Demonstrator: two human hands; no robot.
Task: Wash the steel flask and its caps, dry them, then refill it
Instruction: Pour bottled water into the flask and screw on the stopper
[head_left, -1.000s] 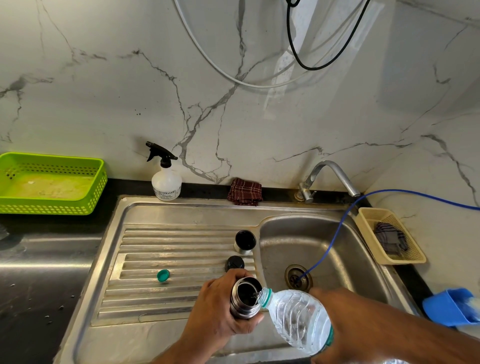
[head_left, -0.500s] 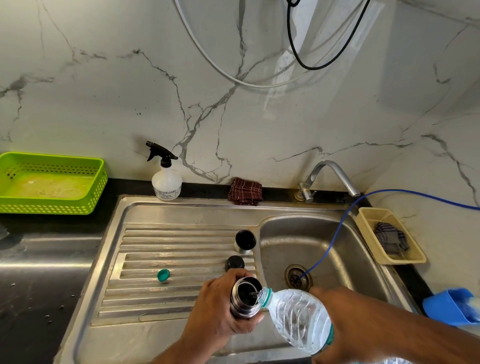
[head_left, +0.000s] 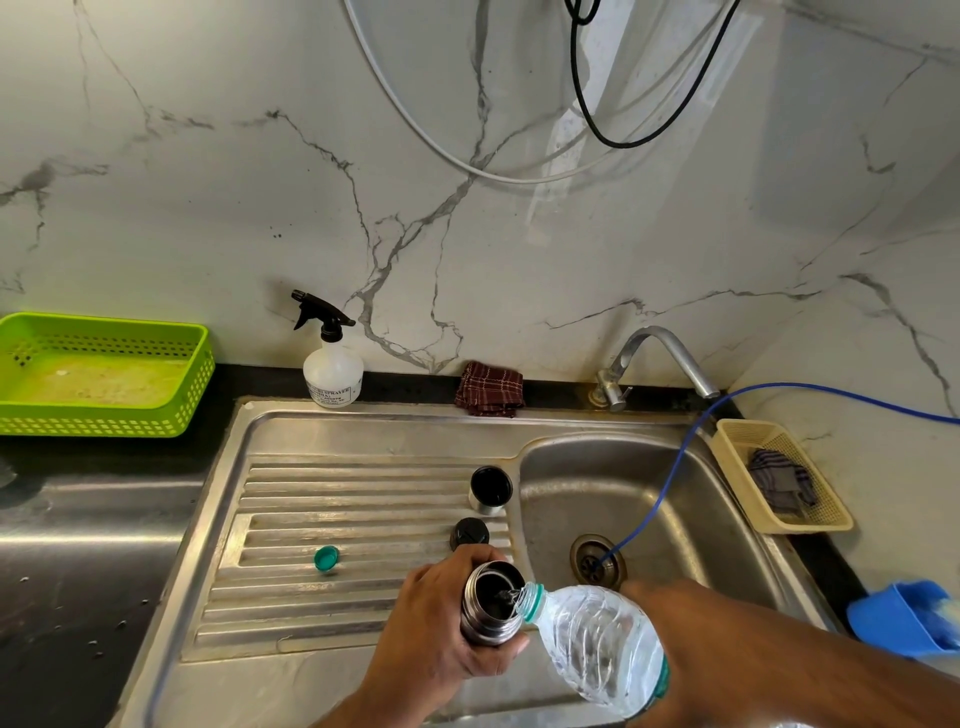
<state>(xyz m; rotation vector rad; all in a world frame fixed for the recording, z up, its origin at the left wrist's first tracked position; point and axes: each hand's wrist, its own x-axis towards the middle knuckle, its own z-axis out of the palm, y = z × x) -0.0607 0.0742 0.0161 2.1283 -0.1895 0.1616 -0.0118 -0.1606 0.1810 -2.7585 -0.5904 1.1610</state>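
Holding the steel flask (head_left: 485, 626) upright in the left hand (head_left: 441, 618), fingers curled round its body, at the near right corner of the drainboard (head_left: 337, 519), close against the left rim of the sink basin (head_left: 623, 483). Tipping a clear water bottle (head_left: 592, 644) with the right hand (head_left: 675, 623), clasped round its lower half, neck at the flask's open mouth, a thin stream of water going in. Standing behind the flask along the drainboard's right edge: a black stopper (head_left: 469, 533) just beyond the left knuckles, then a steel cup cap (head_left: 490, 489) farther back, mouth up, hard by the basin rim. Lying mid-drainboard, well apart to the left, a small green bottle cap (head_left: 326, 558). Crossing the basin down into the drain (head_left: 597, 564), just beyond the bottle, a blue hose (head_left: 660, 499). Lined along the bench's back edge: spray bottle (head_left: 332, 371), folded checked cloth (head_left: 489, 388), tap (head_left: 660, 358) turned right. Sitting at the left end, a green basket (head_left: 202, 364); at the right, a beige basket (head_left: 727, 452) with a grey cloth (head_left: 779, 483), and a blue scoop (head_left: 904, 618) nearer.
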